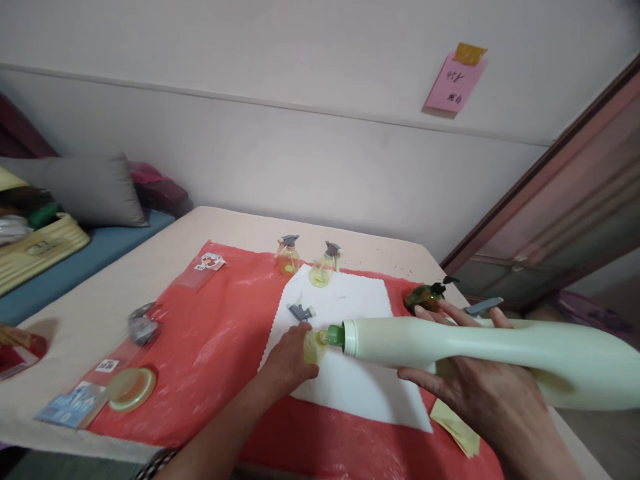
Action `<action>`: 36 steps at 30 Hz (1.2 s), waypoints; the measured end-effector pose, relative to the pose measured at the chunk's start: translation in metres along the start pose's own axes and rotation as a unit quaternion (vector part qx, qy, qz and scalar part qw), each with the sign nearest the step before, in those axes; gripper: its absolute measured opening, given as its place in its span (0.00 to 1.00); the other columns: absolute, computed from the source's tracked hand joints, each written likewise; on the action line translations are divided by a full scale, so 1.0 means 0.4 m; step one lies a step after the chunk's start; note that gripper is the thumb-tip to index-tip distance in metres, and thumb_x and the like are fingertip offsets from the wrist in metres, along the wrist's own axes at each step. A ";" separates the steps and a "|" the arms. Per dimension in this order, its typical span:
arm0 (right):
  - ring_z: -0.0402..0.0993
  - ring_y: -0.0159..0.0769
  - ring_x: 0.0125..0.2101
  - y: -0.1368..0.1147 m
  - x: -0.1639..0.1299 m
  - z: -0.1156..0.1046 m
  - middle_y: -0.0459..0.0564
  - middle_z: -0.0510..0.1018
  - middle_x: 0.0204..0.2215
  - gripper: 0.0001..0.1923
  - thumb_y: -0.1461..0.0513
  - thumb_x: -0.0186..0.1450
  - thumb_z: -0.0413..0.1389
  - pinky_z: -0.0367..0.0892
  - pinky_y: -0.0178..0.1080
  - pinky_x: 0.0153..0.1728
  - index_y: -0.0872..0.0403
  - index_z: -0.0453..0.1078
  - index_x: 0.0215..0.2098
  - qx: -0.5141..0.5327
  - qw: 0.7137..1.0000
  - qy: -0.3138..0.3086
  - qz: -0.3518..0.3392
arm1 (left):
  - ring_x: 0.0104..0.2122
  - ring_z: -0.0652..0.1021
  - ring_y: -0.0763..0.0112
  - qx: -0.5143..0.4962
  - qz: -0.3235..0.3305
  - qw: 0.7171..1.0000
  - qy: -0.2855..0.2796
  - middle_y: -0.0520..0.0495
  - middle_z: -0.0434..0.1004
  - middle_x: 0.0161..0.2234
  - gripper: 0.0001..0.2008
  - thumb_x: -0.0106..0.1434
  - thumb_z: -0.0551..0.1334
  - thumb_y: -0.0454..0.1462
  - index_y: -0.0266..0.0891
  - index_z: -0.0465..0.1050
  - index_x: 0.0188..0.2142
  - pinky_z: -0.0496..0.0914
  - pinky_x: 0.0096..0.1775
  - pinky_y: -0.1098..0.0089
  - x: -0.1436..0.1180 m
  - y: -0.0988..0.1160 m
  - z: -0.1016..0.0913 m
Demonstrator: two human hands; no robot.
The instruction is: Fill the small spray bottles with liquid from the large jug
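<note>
My right hand (487,383) holds a large pale green bottle (500,350) tipped on its side, its green spout (336,335) pointing left into a small yellow spray bottle (315,347). My left hand (287,363) grips that small bottle on the white cloth (360,387). A loose grey spray head (301,311) lies on the cloth just beyond my left hand. Two more small yellow spray bottles (289,256) (325,267) with grey heads stand at the cloth's far edge.
A red plastic sheet (210,347) covers the beige table (100,313). On it lie a yellow lid (131,388), small packets (75,403), a dark green bottle (425,297) and yellow papers (457,427). A bed with a grey pillow (85,190) is at left.
</note>
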State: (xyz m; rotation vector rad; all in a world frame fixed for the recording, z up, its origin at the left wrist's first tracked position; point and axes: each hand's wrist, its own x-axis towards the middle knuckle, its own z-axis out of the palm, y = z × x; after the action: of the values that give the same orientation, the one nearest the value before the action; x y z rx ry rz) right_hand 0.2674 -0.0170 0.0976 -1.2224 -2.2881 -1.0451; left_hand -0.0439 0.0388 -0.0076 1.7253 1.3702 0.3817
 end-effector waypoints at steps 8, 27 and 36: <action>0.76 0.59 0.60 0.002 0.004 0.001 0.64 0.82 0.54 0.38 0.39 0.74 0.52 0.49 0.69 0.72 0.58 0.65 0.67 0.007 1.000 0.011 0.001 | 0.64 0.71 0.46 0.005 -0.004 1.000 0.003 0.35 0.70 0.66 0.43 0.51 0.67 0.38 0.40 0.61 0.67 0.67 0.62 0.57 0.004 -0.010 0.007; 0.75 0.62 0.61 -0.001 0.001 -0.002 0.67 0.81 0.56 0.35 0.40 0.74 0.51 0.49 0.70 0.72 0.62 0.69 0.61 0.006 1.000 -0.001 0.001 | 0.60 0.74 0.48 0.007 -0.010 1.000 0.007 0.37 0.72 0.63 0.43 0.51 0.67 0.38 0.41 0.61 0.67 0.69 0.59 0.59 -0.001 0.002 0.001; 0.76 0.61 0.60 0.005 0.000 0.000 0.66 0.82 0.55 0.34 0.40 0.73 0.54 0.50 0.69 0.72 0.61 0.70 0.60 0.006 1.000 0.005 -0.002 | 0.62 0.74 0.47 0.004 -0.001 1.000 0.011 0.36 0.72 0.63 0.43 0.51 0.67 0.38 0.40 0.61 0.67 0.69 0.60 0.58 0.002 -0.002 0.004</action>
State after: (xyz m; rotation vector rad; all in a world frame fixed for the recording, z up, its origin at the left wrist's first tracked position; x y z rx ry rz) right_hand 0.2689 -0.0165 0.0984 -1.2064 -2.2873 -1.0339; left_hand -0.0432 0.0388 -0.0094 1.7302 1.3920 0.3955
